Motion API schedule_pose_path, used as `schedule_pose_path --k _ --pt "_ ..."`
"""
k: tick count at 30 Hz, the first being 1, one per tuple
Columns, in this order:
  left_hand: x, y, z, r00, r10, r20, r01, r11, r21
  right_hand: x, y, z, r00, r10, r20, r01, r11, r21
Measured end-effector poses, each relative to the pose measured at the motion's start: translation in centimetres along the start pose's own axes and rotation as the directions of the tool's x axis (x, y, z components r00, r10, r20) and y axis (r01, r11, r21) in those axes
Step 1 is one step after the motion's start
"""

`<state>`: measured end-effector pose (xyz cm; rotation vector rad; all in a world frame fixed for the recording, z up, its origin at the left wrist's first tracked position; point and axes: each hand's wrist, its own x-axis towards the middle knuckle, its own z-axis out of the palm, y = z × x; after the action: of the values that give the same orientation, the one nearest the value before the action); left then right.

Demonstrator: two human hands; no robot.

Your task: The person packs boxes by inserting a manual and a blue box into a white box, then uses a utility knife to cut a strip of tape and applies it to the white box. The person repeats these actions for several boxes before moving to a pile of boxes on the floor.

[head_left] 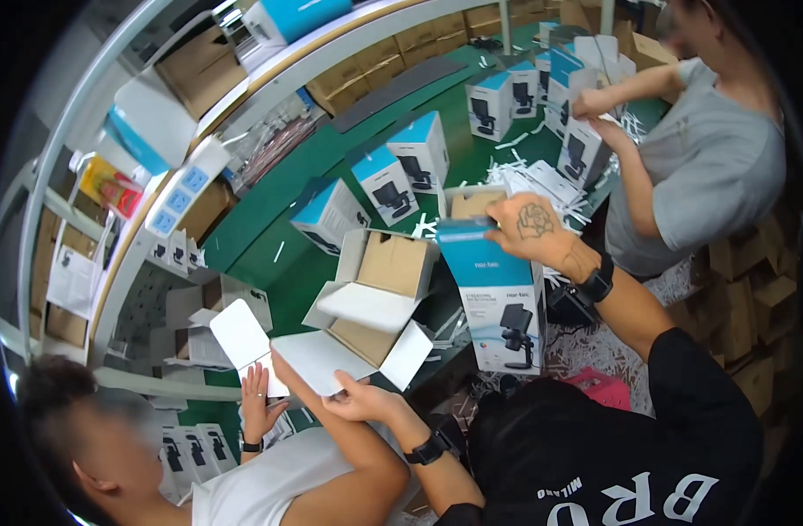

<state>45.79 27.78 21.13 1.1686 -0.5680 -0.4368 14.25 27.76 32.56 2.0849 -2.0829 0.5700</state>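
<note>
My right hand (531, 230), a dark band on its wrist, grips the top edge of a tall blue and white cardboard box (489, 302). A black device on a stand is printed on the box's front. My left hand (366, 401) pinches the white flap (318, 364) of an opened carton with its thumb on top; some of its fingers are hidden beneath. Beside that carton stands another opened carton (394, 263), brown inside, its flaps spread. What the cartons hold, if anything, I cannot make out.
A co-worker in white (270, 482) sits close on the left, one hand by a white folded card (241, 335). Another in grey (699, 149) handles boxes at the far right. Several printed boxes (388, 188) and shredded paper (542, 184) lie on the green table (283, 280).
</note>
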Motion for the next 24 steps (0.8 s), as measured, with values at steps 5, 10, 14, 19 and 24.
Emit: schedule_pose_path --k 5,10,14,19,24 --pt "-5.1 1.8 -2.3 0.852 0.463 0.245 -0.523 0.785 0.333 -1.2 -1.1 0.8 0.991 0.037 0.131 -0.040 0.999 0.021" --pt "-7.9 5.1 0.4 0.426 0.481 0.767 -0.854 0.495 0.163 -3.2 -0.8 0.3 0.991 0.054 0.119 -0.056 0.998 0.013" --pt "-6.9 5.6 7.8 0.627 0.262 0.734 -0.478 0.873 0.096 -5.7 -2.2 1.4 0.989 0.042 0.145 -0.047 0.998 0.034" --pt "0.7 7.6 16.0 0.352 0.204 0.913 -0.890 0.374 0.260 -7.4 -1.5 2.6 0.995 0.018 0.096 -0.027 0.996 0.091" --pt "1.7 5.7 18.0 0.104 -0.188 0.977 -0.977 0.162 0.135 -8.0 -0.7 1.9 0.998 0.011 0.066 -0.019 0.992 0.121"
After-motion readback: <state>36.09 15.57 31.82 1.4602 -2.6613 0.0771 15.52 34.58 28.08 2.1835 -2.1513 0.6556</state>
